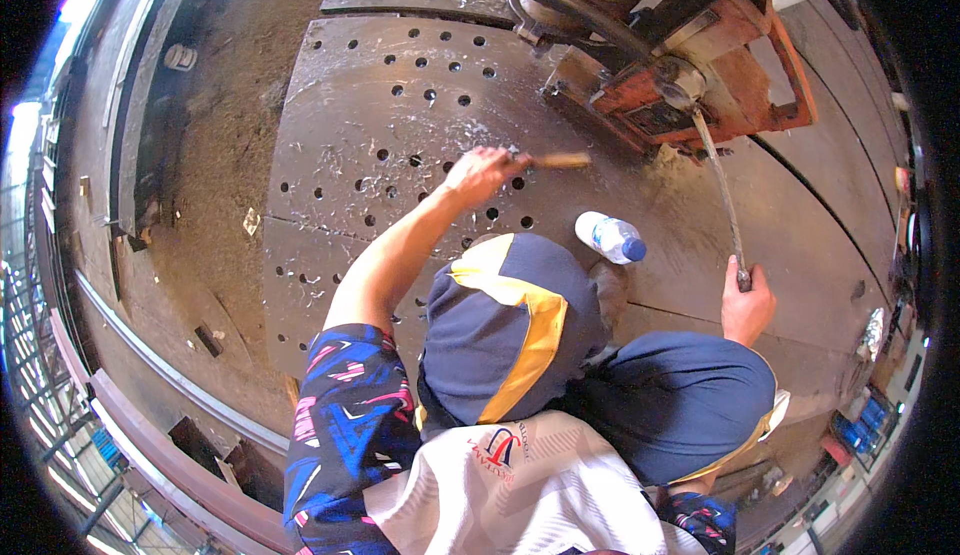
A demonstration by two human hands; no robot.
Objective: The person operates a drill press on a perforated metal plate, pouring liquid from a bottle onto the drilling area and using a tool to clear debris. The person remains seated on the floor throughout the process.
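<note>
- Steel plate (340,125), the largest item I observe on my feed: spans from centre out to eleven and twelve o'clock, drilled with groups of round holes.
- Orange machine (745,75), between one and two o'clock: stands over the plate, its paint worn.
- Navy trousers (670,405) with yellow stripe, four to six o'clock: I see both knees bent.
- Metal rod (721,180), toward half past two: upper end meets a round hub (682,83) on the machine; lower end has a dark grip.
- Plastic bottle (607,236), just short of three o'clock, near centre: lies on its side on the plate, blue cap toward four.
- Right hand (750,305), just past three o'clock: fingers wrapped around the rod's dark grip.
- Left hand (485,175), near centre at twelve o'clock: fingers clasping a tan-ended tool (562,161) (a brush, by my reading), which points toward three.
- Metal shavings (470,135), the smallest: scattered among the holes, thickest near the left hand.
</note>
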